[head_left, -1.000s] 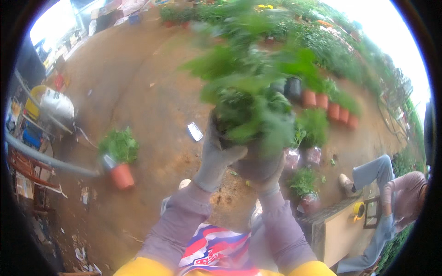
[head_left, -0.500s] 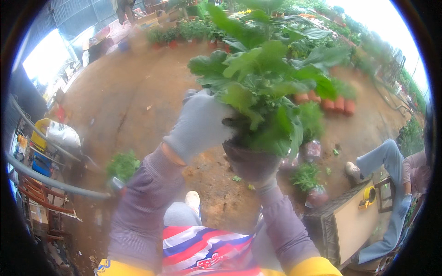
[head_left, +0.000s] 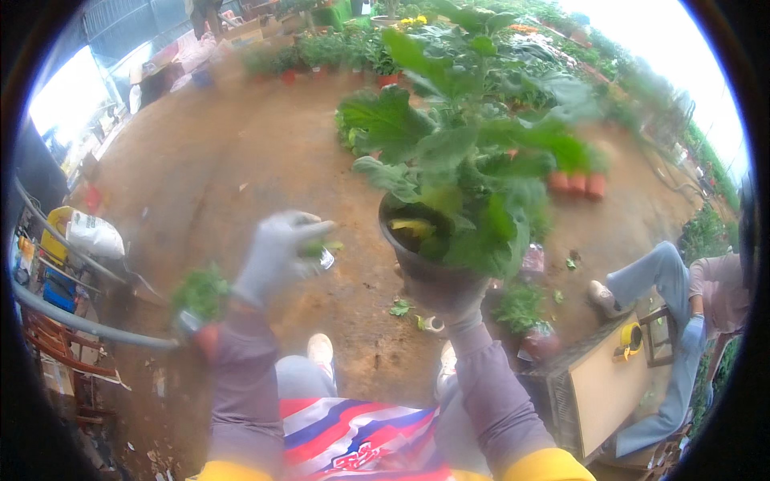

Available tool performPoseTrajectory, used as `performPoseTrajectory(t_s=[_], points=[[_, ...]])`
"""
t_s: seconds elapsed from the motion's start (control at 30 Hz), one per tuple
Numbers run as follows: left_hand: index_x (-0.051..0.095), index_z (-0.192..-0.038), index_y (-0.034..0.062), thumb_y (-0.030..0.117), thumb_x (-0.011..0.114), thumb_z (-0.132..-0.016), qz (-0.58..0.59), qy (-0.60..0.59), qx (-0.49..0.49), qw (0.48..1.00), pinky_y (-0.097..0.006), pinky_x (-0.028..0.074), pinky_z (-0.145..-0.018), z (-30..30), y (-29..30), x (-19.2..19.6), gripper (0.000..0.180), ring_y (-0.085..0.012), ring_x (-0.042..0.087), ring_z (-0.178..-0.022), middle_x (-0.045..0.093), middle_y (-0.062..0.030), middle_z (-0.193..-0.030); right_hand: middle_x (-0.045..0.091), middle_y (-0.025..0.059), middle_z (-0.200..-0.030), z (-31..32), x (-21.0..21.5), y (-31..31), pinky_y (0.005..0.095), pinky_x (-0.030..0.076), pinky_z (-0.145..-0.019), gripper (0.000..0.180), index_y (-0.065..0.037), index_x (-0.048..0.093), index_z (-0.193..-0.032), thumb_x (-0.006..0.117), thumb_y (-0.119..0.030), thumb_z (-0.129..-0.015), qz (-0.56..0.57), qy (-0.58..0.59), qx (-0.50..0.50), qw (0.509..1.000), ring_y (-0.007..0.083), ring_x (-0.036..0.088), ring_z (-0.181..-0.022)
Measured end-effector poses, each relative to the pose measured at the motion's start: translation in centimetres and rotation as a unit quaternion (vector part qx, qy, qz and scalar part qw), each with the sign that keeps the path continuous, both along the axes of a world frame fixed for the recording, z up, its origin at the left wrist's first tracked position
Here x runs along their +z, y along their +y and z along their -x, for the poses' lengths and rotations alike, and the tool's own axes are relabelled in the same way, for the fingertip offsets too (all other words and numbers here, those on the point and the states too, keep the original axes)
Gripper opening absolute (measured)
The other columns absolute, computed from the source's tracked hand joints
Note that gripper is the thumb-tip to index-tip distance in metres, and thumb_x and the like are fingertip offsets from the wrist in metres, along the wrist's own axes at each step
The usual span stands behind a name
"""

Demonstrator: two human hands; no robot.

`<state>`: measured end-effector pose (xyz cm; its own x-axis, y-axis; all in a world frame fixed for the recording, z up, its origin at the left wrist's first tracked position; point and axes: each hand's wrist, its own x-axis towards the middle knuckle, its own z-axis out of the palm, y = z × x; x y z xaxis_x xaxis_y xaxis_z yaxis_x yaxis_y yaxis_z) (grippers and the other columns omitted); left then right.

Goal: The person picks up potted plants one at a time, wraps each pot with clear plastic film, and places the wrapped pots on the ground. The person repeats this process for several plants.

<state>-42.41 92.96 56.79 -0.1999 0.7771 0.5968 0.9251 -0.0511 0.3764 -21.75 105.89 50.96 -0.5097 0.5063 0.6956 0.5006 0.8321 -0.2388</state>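
Note:
My right hand (head_left: 461,301), in a grey glove, is closed round the lower part of a dark plastic pot (head_left: 409,252). A leafy green plant (head_left: 457,152) with broad lobed leaves grows in it, and a yellowish leaf (head_left: 413,228) lies on the soil at the left rim. My left hand (head_left: 277,252), also gloved, is apart from the pot on its left, with fingers stretched and spread. Beside its fingertips shows a green leaf scrap (head_left: 313,247) with a small white bit, blurred; it seems to be loose.
Leafy scraps (head_left: 400,307) and a small pale ring (head_left: 434,324) lie on the brown floor (head_left: 216,176). Bagged plants (head_left: 539,341) stand right of my feet. A seated person (head_left: 682,297) is by a board-topped crate (head_left: 609,385) carrying yellow tape (head_left: 632,340). At left, a grey pipe (head_left: 88,321) curves past.
My left hand has moved away from the plant, down and left, and its fingers have spread. The pot's left rim and soil now show. My right hand still holds the pot.

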Motion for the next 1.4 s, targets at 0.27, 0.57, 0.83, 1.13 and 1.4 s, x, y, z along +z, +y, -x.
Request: performPoseTrajectory(t_s=[0.27,0.57,0.83,1.13,1.4], points=[[0.078,-0.100,0.0060,0.024,0.081,-0.072,-0.089,-0.194,-0.010,0.977,-0.041,0.056,-0.077,-5.2,0.2,-0.6,0.033,-0.0297,0.072,-0.088,0.075,-0.0124,-0.099,0.064,0.0084,-0.130,-0.1,-1.5,-0.1,0.0393,0.050,-0.097,0.063,-0.014,0.060,-0.137,0.078,-0.033,-0.080,0.246,0.105,0.090,0.959,0.0212,0.063,-0.115],[0.079,-0.092,0.0042,0.020,0.076,-0.077,0.239,-0.004,-0.125,0.963,-0.041,0.057,-0.073,-3.8,4.9,3.9,0.022,-0.0315,0.073,-0.080,0.074,-0.0162,-0.084,0.060,0.0118,-0.134,1.1,-3.8,0.7,0.0412,0.045,-0.107,0.074,-0.007,0.052,-0.143,0.080,-0.034,-0.079,0.723,0.418,0.379,0.399,0.0258,0.058,-0.122],[0.051,-0.144,0.0013,0.024,0.085,-0.082,0.126,-0.255,0.015,0.959,-0.037,0.053,-0.090,0.5,-0.1,-10.0,0.075,-0.0230,0.065,-0.114,0.063,-0.0166,-0.134,0.052,0.0125,-0.145,0.1,-6.9,2.4,0.0404,0.040,-0.112,0.090,-0.005,0.042,-0.150,0.081,-0.045,-0.079,0.726,0.416,0.369,0.406,0.0284,0.050,-0.132],[0.058,-0.131,0.0081,0.015,0.076,-0.093,-0.165,-0.730,-0.210,0.629,-0.031,0.048,-0.091,-3.5,4.0,-25.3,0.043,-0.0119,0.053,-0.101,0.057,0.0024,-0.111,0.060,0.0100,-0.131,-2.0,-9.1,1.9,0.0382,0.044,-0.108,0.086,0.002,0.047,-0.142,0.089,-0.012,-0.069,0.618,0.271,0.302,0.674,0.0220,0.056,-0.124],[0.066,-0.119,0.0051,0.003,0.075,-0.089,-0.163,-0.704,-0.117,0.681,-0.029,0.051,-0.093,-5.2,5.2,-25.2,0.030,-0.0117,0.060,-0.108,0.065,-0.0006,-0.119,0.068,0.0094,-0.114,0.5,-8.0,2.0,0.0298,0.056,-0.086,0.049,0.003,0.061,-0.126,0.077,0.002,-0.079,0.577,0.271,0.210,0.741,0.0169,0.067,-0.102]])
